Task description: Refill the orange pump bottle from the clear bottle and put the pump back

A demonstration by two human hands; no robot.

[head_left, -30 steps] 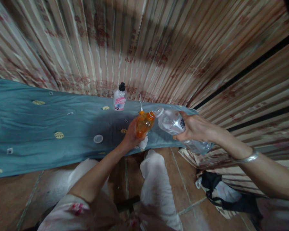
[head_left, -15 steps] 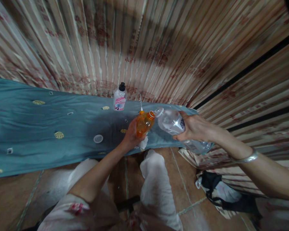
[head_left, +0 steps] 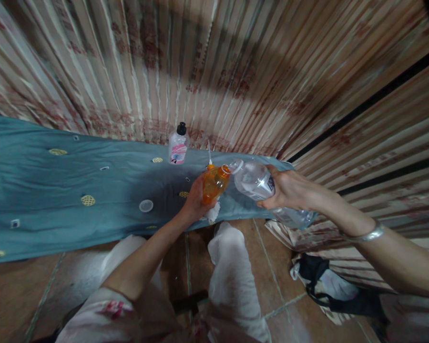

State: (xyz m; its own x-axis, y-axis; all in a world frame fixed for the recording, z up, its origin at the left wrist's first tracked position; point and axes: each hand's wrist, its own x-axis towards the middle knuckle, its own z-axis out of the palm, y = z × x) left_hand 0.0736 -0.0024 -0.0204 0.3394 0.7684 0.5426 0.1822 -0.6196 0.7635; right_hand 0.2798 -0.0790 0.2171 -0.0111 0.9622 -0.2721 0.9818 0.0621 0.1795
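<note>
My left hand (head_left: 196, 202) is wrapped round an orange see-through bottle (head_left: 214, 186), uncapped and tilted to the right. In my right hand (head_left: 286, 188) is a large clear plastic bottle (head_left: 252, 178) with a silvery label, tipped on its side. Its neck meets the mouth of the orange bottle; whether liquid passes between them I cannot make out. Behind the orange bottle lies an orange spray or pump top (head_left: 209, 166) with a thin clear tube. A crumpled white piece (head_left: 213, 212) shows just below the orange bottle.
On the blue cloth-covered surface (head_left: 117, 181) stands a clear bottle with a black cap and pink label (head_left: 178, 150). A round clear lid (head_left: 146, 206) lies nearer me. A pleated curtain (head_left: 186, 71) hangs behind. Dark and white cloth items (head_left: 329, 281) lie at lower right on the tiled floor.
</note>
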